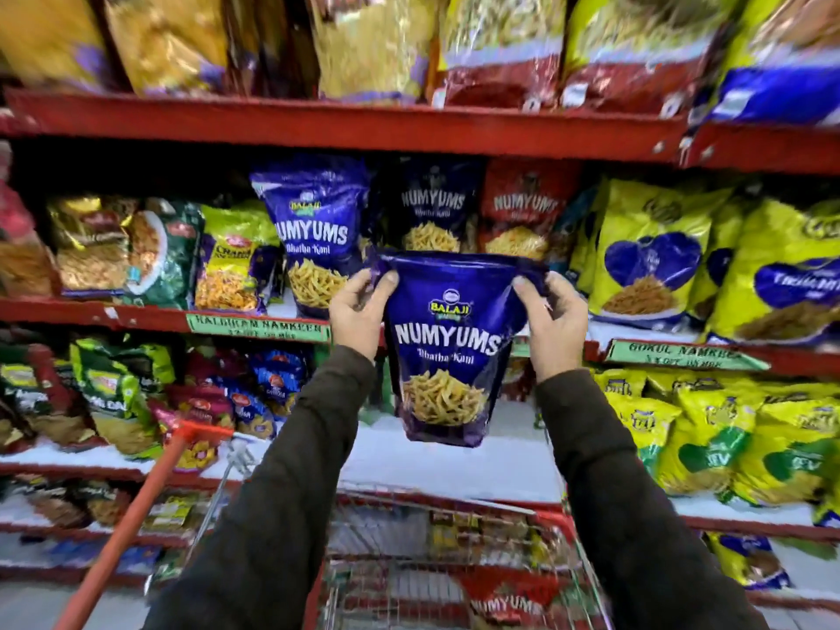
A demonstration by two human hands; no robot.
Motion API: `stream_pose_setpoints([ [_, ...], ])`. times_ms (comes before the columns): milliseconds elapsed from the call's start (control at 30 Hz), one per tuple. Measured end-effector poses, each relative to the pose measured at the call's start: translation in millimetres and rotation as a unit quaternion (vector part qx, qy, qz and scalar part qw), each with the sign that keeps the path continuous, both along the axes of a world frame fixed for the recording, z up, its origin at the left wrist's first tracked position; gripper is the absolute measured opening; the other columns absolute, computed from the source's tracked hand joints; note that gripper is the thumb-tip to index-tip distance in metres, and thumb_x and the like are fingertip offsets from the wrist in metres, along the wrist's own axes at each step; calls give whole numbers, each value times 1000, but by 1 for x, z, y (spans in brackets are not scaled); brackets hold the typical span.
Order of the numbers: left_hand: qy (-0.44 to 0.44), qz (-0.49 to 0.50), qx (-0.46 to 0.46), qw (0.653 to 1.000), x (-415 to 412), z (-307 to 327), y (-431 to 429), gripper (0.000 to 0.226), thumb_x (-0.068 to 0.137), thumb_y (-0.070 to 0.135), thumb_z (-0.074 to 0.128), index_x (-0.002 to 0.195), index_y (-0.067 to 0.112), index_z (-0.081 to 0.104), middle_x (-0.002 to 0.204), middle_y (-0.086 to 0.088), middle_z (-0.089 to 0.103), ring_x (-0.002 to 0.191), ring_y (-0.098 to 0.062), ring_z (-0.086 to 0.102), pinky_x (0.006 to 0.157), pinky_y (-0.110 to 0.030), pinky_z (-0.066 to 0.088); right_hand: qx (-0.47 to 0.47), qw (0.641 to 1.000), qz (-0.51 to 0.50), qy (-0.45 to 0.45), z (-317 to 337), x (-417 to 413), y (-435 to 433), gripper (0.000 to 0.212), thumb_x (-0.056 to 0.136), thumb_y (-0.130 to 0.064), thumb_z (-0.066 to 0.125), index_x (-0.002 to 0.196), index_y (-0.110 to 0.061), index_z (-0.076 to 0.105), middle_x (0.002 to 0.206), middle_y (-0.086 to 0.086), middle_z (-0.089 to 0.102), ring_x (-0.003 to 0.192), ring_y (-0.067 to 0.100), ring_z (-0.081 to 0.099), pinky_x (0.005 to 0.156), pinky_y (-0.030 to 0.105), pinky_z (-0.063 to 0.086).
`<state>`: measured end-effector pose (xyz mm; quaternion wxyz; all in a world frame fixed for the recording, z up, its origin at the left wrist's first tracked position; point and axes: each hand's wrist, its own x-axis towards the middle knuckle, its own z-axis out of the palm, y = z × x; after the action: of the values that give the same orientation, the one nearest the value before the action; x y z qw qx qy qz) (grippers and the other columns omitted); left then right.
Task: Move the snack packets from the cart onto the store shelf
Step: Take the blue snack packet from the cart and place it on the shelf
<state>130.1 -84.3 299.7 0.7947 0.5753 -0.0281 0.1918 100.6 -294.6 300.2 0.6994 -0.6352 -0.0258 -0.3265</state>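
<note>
While both hands are raised in front of the store shelf [345, 129], a blue snack packet [447, 352] hangs between them, upright, with its printed face toward the camera. The left hand [359, 311] pinches the packet's top left corner and the right hand [552, 322] pinches the top right corner, fingers curled over the folded upper edge. The packet is in the air, level with the front edge of the middle shelf board and clear of it. Behind it on that board stand another blue packet [318, 234] of the same kind, a darker one [432, 206] and a red one [522, 211], all upright. Yellow bags [650, 247] fill the board's right end. Below the arms sits the cart [459, 579], its wire basket holding a red packet [504, 600] near the bottom edge of the view. The cart's orange handle [136, 525] slants across the lower left.
</note>
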Motion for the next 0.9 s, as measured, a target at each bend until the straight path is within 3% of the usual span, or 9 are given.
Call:
stream_pose_setpoints([
  [67, -10, -7, -34, 999, 20, 25, -10, 13, 85, 13, 70, 93, 2, 68, 90, -4, 69, 90, -21, 60, 83, -31, 53, 4, 1000, 11, -15, 26, 19, -4, 35, 79, -42, 72, 94, -11, 66, 94, 5, 64, 91, 15, 55, 84, 34, 46],
  [167, 3, -9, -54, 999, 48, 52, -26, 44, 83, 24, 73, 115, -5, 63, 121, -22, 67, 107, -28, 63, 101, -42, 51, 18, 1000, 11, -16, 53, 49, -11, 40, 85, -35, 70, 98, 2, 64, 100, 18, 66, 93, 23, 55, 88, 46, 48],
  [267, -4, 2, -47, 999, 75, 71, -37, 26, 82, 26, 73, 98, 7, 69, 111, -16, 71, 96, -22, 63, 99, -45, 52, 26, 999, 13, -14, 72, 82, -18, 41, 89, -29, 69, 103, 10, 63, 100, 19, 67, 89, 28, 58, 85, 44, 48],
  [333, -9, 15, -38, 999, 89, 81, -43, 28, 84, 28, 71, 100, 5, 69, 110, -13, 70, 101, -23, 63, 101, -45, 50, 16, 999, 21, -26, 82, 100, -19, 29, 91, -24, 67, 93, 5, 66, 92, 15, 66, 83, 23, 57, 80, 37, 47],
  [433, 8, 60, -35, 998, 110, 92, -52, 47, 86, 28, 69, 121, -3, 63, 123, -10, 67, 113, -21, 61, 109, -42, 46, 8, 999, 19, -34, 94, 125, -20, 12, 90, -19, 67, 81, -12, 67, 84, 11, 65, 80, 18, 53, 75, 34, 45],
  [600, 23, 94, -62, 993, 140, 96, -59, 37, 91, 19, 63, 120, -3, 62, 129, -21, 64, 100, -13, 56, 96, -28, 43, -6, 1000, -13, 11, 94, 165, -19, 16, 88, -21, 70, 74, -21, 62, 80, -4, 66, 72, 6, 55, 81, 33, 44],
  [667, 39, 100, -66, 992, 149, 95, -59, 38, 92, 19, 61, 125, -1, 60, 131, -18, 64, 109, -20, 58, 108, -33, 41, -1, 1000, -10, 26, 90, 177, -17, 10, 87, -25, 72, 85, -16, 67, 86, -2, 67, 75, 9, 56, 85, 32, 43],
  [767, 48, 97, -99, 989, 160, 94, -61, 45, 92, 17, 61, 134, 3, 53, 139, -12, 57, 121, -18, 53, 108, -26, 34, 3, 999, 12, 42, 83, 189, -16, 37, 87, -26, 72, 109, 3, 67, 105, 12, 68, 94, 20, 58, 90, 34, 44],
  [900, 58, 105, -126, 985, 172, 83, -61, 49, 92, 17, 62, 137, 3, 50, 146, -13, 50, 136, -23, 46, 109, -25, 33, -35, 996, 29, 82, 71, 204, -14, 21, 90, -25, 69, 101, -8, 68, 102, 13, 71, 92, 24, 62, 91, 39, 48],
])
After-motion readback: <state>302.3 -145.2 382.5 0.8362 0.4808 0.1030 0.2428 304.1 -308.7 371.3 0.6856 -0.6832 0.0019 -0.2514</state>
